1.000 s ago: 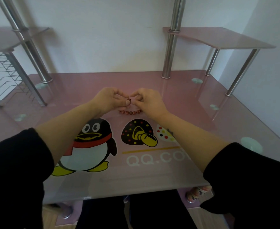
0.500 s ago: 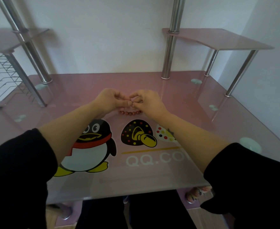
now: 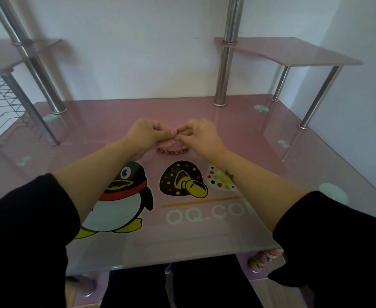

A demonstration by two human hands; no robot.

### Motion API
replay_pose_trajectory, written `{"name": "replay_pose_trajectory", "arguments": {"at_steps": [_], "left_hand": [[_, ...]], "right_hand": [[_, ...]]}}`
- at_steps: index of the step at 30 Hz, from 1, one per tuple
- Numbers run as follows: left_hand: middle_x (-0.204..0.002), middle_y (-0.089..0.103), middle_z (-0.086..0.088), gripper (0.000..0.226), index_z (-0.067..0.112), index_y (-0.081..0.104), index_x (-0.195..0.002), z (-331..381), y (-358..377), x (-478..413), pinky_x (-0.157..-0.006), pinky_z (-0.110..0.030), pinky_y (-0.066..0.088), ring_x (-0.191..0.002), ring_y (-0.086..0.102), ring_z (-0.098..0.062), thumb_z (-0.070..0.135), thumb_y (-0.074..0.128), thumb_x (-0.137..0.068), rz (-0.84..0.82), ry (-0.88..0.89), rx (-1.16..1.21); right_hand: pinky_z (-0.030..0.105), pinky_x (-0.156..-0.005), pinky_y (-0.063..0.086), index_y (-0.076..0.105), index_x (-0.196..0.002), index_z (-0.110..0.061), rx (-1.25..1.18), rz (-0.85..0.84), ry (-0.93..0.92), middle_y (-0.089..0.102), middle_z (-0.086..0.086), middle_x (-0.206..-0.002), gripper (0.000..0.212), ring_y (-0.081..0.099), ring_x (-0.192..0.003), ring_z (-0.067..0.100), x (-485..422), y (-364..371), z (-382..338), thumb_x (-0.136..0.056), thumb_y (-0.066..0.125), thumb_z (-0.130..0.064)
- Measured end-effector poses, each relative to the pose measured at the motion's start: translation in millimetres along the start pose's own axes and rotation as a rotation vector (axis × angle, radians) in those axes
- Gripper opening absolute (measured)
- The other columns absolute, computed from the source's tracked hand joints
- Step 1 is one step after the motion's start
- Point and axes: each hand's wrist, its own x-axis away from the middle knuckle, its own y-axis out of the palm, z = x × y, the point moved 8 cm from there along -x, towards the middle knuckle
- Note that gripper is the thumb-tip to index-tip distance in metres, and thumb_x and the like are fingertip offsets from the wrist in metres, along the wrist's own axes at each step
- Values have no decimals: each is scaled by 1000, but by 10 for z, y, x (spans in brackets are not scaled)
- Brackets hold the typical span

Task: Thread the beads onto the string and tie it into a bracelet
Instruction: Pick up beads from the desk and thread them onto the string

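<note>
beads (image 3: 172,151): small, reddish-brown, threaded in a short, shallow-sagging row, left to right, dead centre of frame. string too thin to make out.

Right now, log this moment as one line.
left hand: pinches bead strand; right hand: pinches it too; strand: sags between hands; tied: cannot tell

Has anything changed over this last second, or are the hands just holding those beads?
Very little. The left hand and right hand have closed a small gap: their fingers, slightly apart a second ago, now touch, both pinching the ends of the strand of small reddish-brown beads. The strand still sags below the hands, over the pink glass table, in the same place.
</note>
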Motion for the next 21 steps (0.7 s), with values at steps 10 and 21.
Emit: {"name": "replay_pose_trajectory", "arguments": {"at_steps": [10, 21], "left_hand": [[-74, 75, -7, 13, 7, 70, -83, 305, 64, -83, -50, -16, 51, -60, 70, -11, 19, 70, -86, 41, 147, -299], [-82, 73, 1, 20, 14, 72, -89, 429, 64, -260, -66, -26, 52, -71, 68, -13, 33, 65, -90, 126, 272, -709]], "right_hand": [[17, -63, 46, 58, -110, -13, 79, 0, 34, 66, -1, -98, 36, 59, -79, 7, 16, -77, 43, -78, 74, -21], [29, -54, 55, 64, -97, 2, -194, 68, 196, 70, 19, -77, 12, 63, -53, 17, -26, -208, 214, -92, 59, -8]]}}
